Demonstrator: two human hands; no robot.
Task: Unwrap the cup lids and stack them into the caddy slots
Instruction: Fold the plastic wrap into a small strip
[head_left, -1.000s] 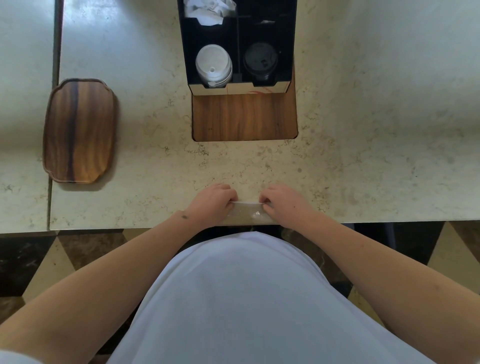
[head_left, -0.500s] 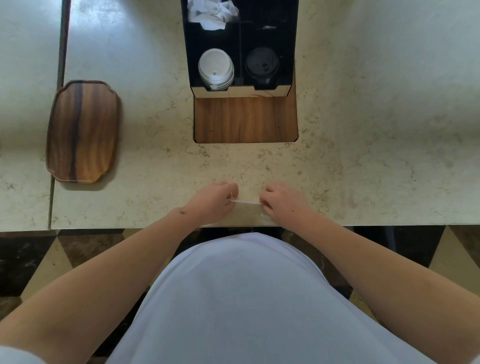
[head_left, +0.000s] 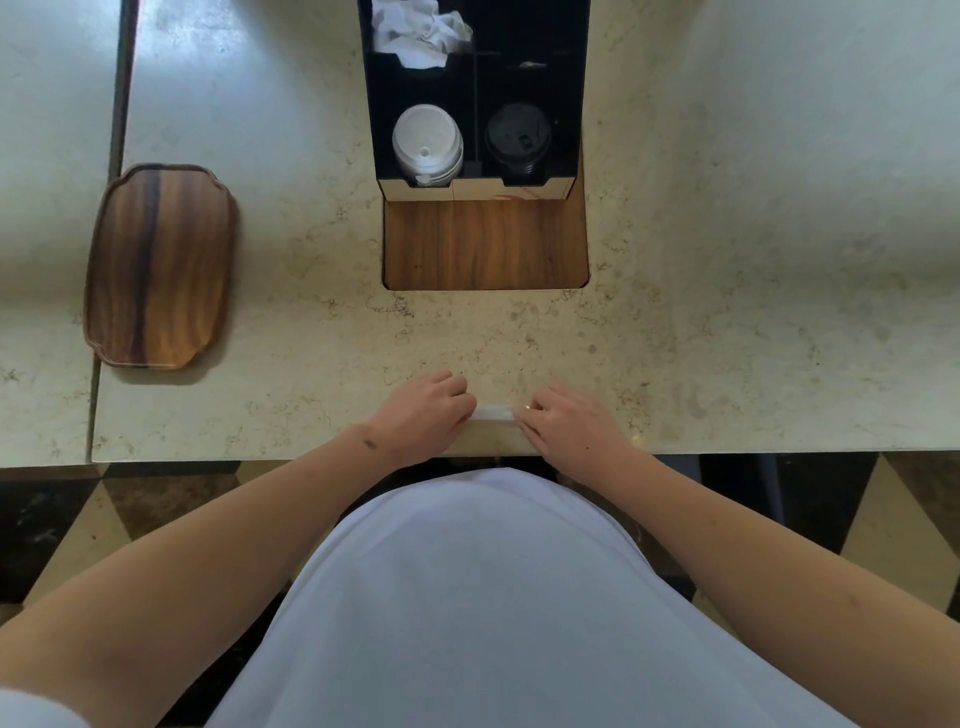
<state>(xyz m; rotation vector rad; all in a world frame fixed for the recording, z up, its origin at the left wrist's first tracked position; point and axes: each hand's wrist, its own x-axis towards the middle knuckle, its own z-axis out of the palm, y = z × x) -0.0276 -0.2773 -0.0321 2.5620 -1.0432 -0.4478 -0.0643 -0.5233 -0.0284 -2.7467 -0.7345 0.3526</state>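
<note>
A clear plastic wrapper (head_left: 493, 413) is stretched flat between my two hands at the counter's near edge. My left hand (head_left: 422, 415) pinches its left end and my right hand (head_left: 563, 421) pinches its right end. No lid can be made out inside it. Farther back stands the black caddy (head_left: 579, 104), with a stack of white lids (head_left: 427, 144) in its front left slot and a stack of black lids (head_left: 518, 139) in its front right slot. Crumpled white wrapping (head_left: 418, 34) fills the back left compartment.
The caddy sits at the back of a wood-lined recess (head_left: 485, 244) cut into the beige stone counter (head_left: 727, 260). A wooden tray (head_left: 158, 265) lies at the left, across a seam in the counter. Dark patterned floor shows below the counter edge.
Both hands have slid slightly away from the counter edge, and the wrapper between them is pulled flatter and thinner.
</note>
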